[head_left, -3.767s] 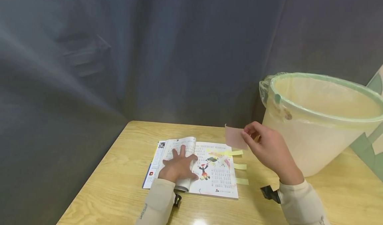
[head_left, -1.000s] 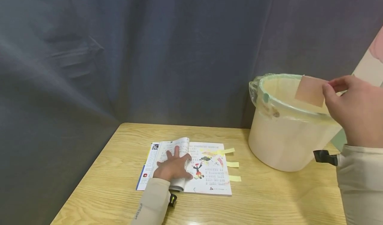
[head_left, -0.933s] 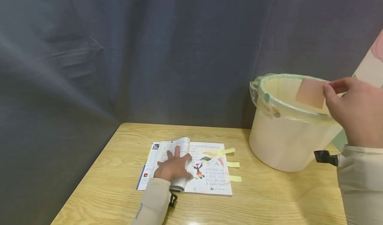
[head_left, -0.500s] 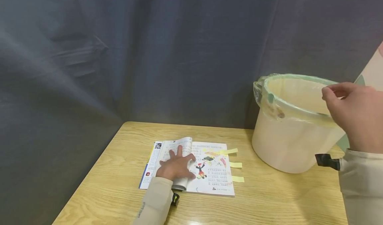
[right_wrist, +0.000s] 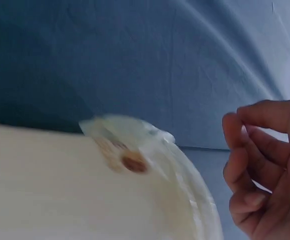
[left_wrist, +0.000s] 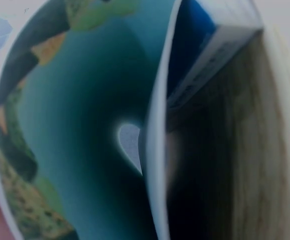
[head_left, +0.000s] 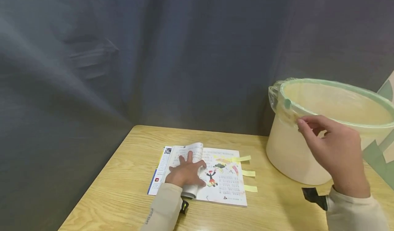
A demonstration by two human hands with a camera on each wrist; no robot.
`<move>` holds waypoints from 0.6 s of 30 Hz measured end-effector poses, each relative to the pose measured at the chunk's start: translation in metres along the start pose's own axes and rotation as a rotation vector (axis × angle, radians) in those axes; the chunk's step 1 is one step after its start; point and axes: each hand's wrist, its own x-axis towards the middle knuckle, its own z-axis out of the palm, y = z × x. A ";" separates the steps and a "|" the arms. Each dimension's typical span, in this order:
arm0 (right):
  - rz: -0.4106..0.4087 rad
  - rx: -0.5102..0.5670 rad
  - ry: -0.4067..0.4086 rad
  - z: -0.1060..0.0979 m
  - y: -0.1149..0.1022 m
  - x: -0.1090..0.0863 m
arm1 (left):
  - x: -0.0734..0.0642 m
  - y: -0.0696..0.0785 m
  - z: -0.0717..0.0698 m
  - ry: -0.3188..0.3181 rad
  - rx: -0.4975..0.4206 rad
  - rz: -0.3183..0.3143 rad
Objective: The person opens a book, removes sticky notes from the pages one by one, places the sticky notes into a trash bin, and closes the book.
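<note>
An open book [head_left: 220,178] with printed text and a colour picture lies on the wooden table. My left hand [head_left: 186,173] rests spread on its left side, fingers pressing the bowed-up pages; the left wrist view shows the underside of a curled page [left_wrist: 85,125]. Several yellow paper strips [head_left: 248,173] stick out of the book's right edge. To the book's right, my right hand [head_left: 335,149] hovers before the large pale bin [head_left: 295,152], fingers loosely curled, thumb and index tips close together. Nothing shows between its fingers in the right wrist view.
The bin has a pale green rim [head_left: 344,84] and a clear plastic liner [head_left: 274,96] bunched at its left. A dark curtain [head_left: 197,60] hangs behind and to the left of the table [head_left: 123,190].
A pinkish square of paper, pinched by my right hand over the bin about a second ago, has left the fingers. That hand has since come left and down. The left hand stays on the book.
</note>
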 end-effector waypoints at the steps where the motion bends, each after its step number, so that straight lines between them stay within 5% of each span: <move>1: 0.014 0.035 -0.037 0.005 0.000 -0.004 | 0.000 0.000 0.000 -0.004 0.000 -0.001; 8: 0.065 0.123 -0.419 0.049 0.006 -0.012 | 0.001 0.003 0.000 0.003 -0.007 0.008; 18: 0.091 0.109 -0.599 0.078 0.021 -0.020 | 0.001 0.003 -0.001 -0.008 0.010 0.001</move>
